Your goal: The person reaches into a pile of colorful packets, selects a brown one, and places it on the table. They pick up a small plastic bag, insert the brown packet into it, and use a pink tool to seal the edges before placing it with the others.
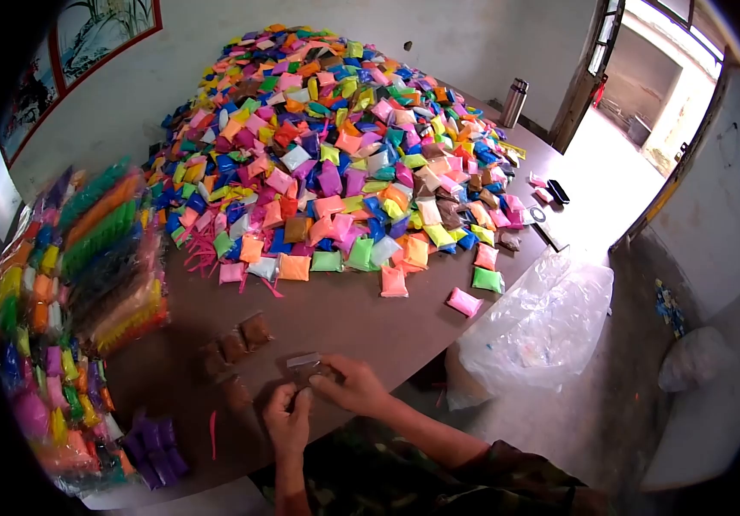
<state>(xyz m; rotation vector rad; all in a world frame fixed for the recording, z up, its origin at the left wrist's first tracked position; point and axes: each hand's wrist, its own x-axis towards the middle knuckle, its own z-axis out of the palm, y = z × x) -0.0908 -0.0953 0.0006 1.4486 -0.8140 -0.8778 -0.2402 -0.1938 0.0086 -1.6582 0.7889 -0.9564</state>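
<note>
Near the table's front edge, my right hand [354, 387] is closed in a pinch on a small see-through plastic bag [303, 360]. My left hand [288, 417] is just below, its thumb and fingers pressed together at the bag's lower part. My fingers cover most of the bag, so I cannot make out what it holds. Several brown packets lie to the left of my hands: a row of them [234, 346] and another [236, 392] closer to my left hand. A thin pink strip [212, 434] lies left of my left wrist.
A large heap of colourful packets [327, 163] covers the table's [344, 318] far side. Bundled packets [112, 249] stand at the left, with purple packets [156, 451] in front. A big plastic bag [542, 327] hangs at the right edge. A steel flask [514, 103] stands behind.
</note>
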